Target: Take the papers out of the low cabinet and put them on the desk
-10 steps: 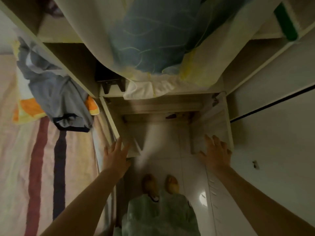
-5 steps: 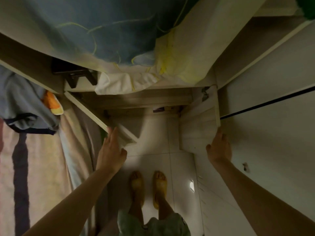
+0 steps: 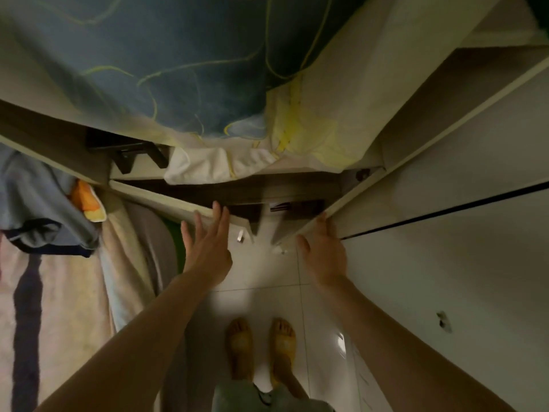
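Low cabinet point(image 3: 267, 200), seen from above, with both doors swung partly open; its dark interior shows a small striped item point(image 3: 280, 207), and whether this is the papers cannot be told. Left hand point(image 3: 208, 248), fingers spread, rests flat against the left door point(image 3: 166, 200). Right hand point(image 3: 323, 251), open, holds the edge of the right door point(image 3: 309, 226). A patterned cloth point(image 3: 190, 78) overhangs the surface above. Bedding point(image 3: 59, 292) lies left; feet in yellow slippers point(image 3: 260, 349) stand on the tiled floor point(image 3: 267, 301).
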### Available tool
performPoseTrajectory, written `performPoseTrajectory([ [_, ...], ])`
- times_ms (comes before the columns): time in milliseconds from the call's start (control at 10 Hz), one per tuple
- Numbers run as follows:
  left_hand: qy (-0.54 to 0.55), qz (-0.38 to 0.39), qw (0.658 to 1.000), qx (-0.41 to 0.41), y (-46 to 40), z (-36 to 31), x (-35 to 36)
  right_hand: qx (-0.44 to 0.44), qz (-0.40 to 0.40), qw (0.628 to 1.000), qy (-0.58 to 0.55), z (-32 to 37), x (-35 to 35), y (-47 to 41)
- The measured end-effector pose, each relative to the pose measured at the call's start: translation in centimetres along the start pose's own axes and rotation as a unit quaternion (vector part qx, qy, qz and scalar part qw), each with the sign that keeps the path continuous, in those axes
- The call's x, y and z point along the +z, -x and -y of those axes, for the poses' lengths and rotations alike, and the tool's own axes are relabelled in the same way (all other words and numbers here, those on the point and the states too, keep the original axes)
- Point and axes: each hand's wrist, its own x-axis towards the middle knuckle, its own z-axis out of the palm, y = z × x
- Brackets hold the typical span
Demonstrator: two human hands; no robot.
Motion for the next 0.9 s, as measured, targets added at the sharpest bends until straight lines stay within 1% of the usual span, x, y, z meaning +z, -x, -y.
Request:
performPoseTrajectory([
  [100, -0.041, -0.007, 0.999, 0.005, -1.9, -0.5, -0.5, -0.011, -0.015, 0.997, 0.079, 1.2, 0.0, -1.4],
  [200, -0.017, 0.000, 1.000, -0.007, -3.6, -0.8, -0.8, -0.016, -0.010, 0.994, 0.111, 2.0, -0.2, -2.5],
  [400, -0.002, -0.023, 1.000, -0.015, -6.2, -0.9, -1.0, -0.042, 0.010, 0.993, 0.114, 2.9, -0.4, -6.3],
  [500, 0.001, -0.018, 0.999, -0.028, -7.2, -1.2, -1.5, -0.050, 0.008, 0.992, 0.115, 3.1, -0.4, -7.4],
  [700, -0.028, -0.013, 0.999, -0.022, -7.2, -1.2, -1.8, -0.061, 0.022, 0.989, 0.129, 2.9, -0.8, -7.3],
  [800, -0.036, -0.013, 0.999, -0.018, -6.7, -1.2, -2.5, -0.058, 0.048, 0.990, 0.115, 3.0, -1.7, -7.2],
  [900, -0.043, -0.031, 0.999, -0.005, -4.9, -1.3, -2.9, -0.074, 0.061, 0.990, 0.099, 2.8, -2.4, -5.8],
])
